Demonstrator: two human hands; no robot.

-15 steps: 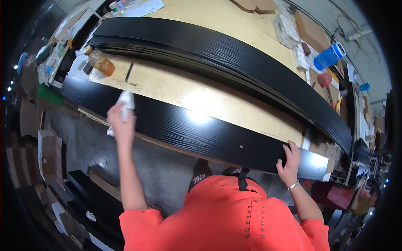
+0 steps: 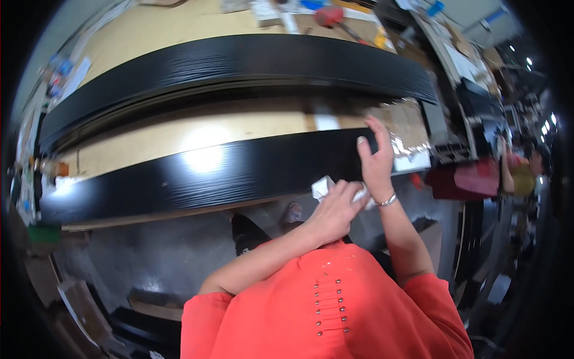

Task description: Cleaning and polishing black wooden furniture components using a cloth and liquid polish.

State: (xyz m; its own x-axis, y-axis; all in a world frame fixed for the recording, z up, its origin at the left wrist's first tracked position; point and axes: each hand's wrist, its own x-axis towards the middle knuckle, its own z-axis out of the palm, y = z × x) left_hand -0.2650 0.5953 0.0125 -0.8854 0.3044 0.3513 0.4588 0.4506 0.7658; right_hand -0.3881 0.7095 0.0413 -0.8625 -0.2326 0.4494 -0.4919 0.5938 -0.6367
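A long black wood-grain board [image 2: 257, 161] lies along the near side of the workbench. My left hand [image 2: 335, 214] is closed on a crumpled white cloth [image 2: 323, 187] at the board's near edge, towards its right end. White material also shows beyond the fingers, beside my right wrist. With fingers and thumb apart, my right hand [image 2: 378, 161] is over the board's right end; whether its palm presses on the surface cannot be made out. Farther back, more long black boards [image 2: 251, 57] lie roughly parallel to the near one.
A red-headed mallet [image 2: 329, 17] lies on the bench's far side. Clear plastic-wrapped cardboard [image 2: 402, 128] is beyond my right hand, and a bottle of amber liquid [image 2: 58, 168] stands at the far left. Another person [image 2: 478, 179] is at the right. Cardboard pieces [image 2: 84, 308] stand at lower left.
My left hand has carried the white cloth from the board's left part to its right end, beside my right hand. The view has turned to the right.
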